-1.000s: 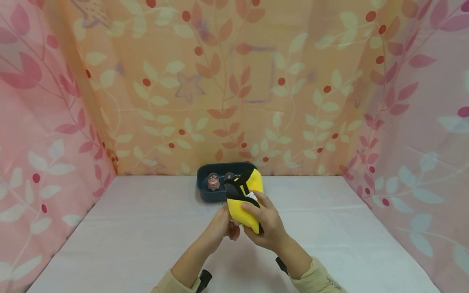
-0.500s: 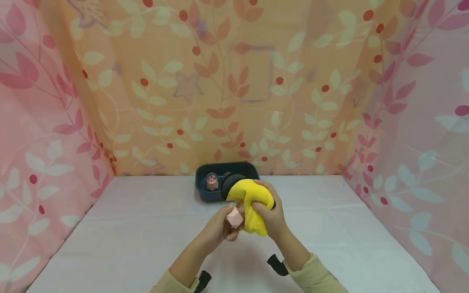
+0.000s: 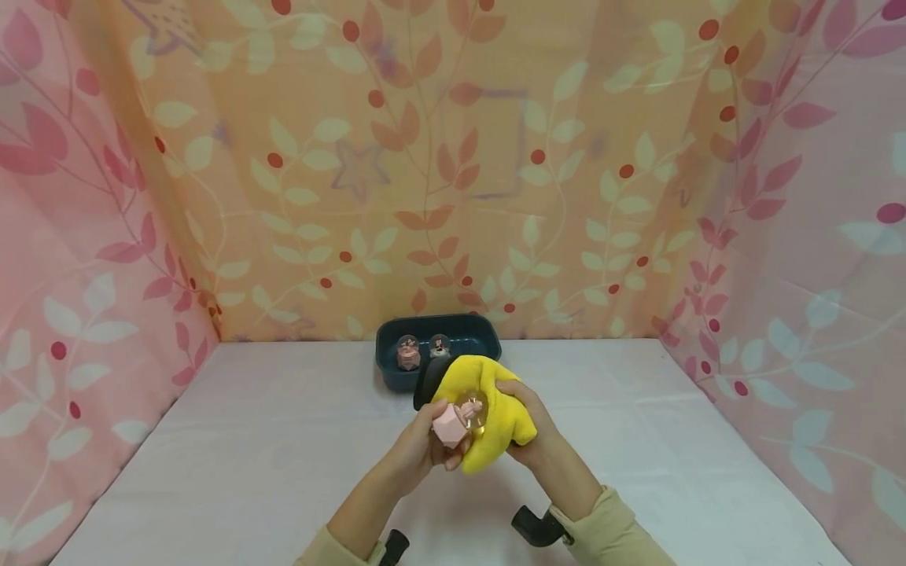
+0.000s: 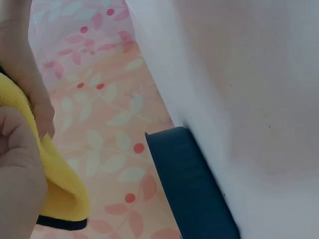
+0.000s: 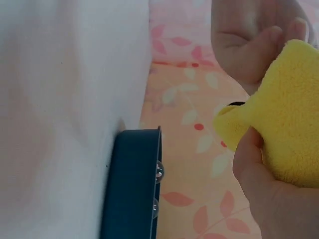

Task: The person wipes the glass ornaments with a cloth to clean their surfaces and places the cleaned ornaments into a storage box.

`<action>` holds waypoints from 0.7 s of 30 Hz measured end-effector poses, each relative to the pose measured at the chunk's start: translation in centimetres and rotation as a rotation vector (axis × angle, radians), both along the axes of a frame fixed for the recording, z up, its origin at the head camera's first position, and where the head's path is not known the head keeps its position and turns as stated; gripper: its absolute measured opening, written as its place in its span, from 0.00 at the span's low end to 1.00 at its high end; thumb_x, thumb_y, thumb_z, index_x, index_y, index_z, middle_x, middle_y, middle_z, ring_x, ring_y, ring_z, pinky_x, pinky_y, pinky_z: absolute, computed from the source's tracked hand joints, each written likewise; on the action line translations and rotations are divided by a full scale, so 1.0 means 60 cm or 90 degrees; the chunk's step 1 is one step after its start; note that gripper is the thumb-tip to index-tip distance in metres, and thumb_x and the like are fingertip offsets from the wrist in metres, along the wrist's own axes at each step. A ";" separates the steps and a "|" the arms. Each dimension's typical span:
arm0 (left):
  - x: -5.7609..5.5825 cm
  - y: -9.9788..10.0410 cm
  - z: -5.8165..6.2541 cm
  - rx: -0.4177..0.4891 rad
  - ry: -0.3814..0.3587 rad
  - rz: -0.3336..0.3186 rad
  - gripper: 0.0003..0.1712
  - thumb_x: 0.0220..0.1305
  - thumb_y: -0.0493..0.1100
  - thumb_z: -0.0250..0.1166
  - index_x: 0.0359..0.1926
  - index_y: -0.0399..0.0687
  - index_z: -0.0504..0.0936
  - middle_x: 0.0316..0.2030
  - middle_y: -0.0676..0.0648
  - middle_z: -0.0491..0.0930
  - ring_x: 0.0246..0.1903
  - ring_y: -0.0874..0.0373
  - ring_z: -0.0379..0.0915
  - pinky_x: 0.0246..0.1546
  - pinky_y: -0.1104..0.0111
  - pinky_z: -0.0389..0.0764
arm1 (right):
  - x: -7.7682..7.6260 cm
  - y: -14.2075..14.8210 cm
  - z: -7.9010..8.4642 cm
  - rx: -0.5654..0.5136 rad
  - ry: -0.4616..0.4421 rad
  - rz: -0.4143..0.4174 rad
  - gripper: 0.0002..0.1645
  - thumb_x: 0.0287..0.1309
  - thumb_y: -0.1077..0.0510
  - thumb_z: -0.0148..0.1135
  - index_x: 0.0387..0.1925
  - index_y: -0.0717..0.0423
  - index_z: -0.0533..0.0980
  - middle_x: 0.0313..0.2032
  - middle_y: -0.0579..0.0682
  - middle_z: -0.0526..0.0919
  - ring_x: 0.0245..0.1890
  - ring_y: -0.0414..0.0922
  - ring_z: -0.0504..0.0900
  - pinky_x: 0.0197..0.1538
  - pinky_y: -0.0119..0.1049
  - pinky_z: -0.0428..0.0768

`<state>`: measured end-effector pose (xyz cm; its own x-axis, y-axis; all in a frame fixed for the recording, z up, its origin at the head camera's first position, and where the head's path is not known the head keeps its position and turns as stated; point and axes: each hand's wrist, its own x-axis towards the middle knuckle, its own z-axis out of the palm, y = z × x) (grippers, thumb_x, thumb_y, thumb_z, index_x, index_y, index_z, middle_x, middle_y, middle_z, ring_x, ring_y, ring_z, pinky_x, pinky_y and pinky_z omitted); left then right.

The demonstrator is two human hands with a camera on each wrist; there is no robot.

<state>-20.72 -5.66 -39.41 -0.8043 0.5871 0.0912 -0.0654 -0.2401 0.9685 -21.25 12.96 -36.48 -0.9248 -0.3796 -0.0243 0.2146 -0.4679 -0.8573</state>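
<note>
In the head view, my left hand (image 3: pixel 410 452) grips a small snow globe by its pink faceted base (image 3: pixel 449 425). The globe lies tipped sideways, its clear dome (image 3: pixel 474 410) toward the yellow cloth (image 3: pixel 506 417). My right hand (image 3: pixel 534 428) holds that cloth bunched up around the dome's far side. A dark grey side of the cloth shows at its left. Seen from the right wrist, the thumb of my right hand (image 5: pixel 269 194) presses the fluffy cloth (image 5: pixel 294 119). The left wrist view shows my left hand (image 4: pixel 17 184) against the cloth, with the globe hidden.
A dark blue tray (image 3: pixel 396 381) stands at the back of the white table (image 3: pixel 283 440), just beyond the hands. Inside it are a pink-based snow globe (image 3: pixel 408 354) and a pale-based snow globe (image 3: pixel 440 346). Patterned curtains (image 3: pixel 453 196) enclose the back and sides.
The cloth hid the globe one second ago; its pink base, then its dome, came into sight as the right hand turned the cloth yellow side outward. The cloth has moved lower, uncovering the tray's second globe.
</note>
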 end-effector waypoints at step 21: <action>-0.001 0.009 0.012 0.007 -0.068 0.134 0.31 0.75 0.62 0.44 0.54 0.37 0.66 0.29 0.49 0.74 0.25 0.61 0.70 0.25 0.74 0.70 | 0.006 -0.022 -0.048 0.318 0.904 -0.398 0.25 0.56 0.62 0.61 0.55 0.64 0.68 0.50 0.65 0.71 0.41 0.50 0.73 0.47 0.32 0.75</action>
<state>-20.77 -5.15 -38.67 -0.9145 0.4046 0.0048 -0.1145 -0.2702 0.9560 -20.91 11.61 -39.38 -0.3083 -0.1746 0.9351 -0.9416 0.1958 -0.2738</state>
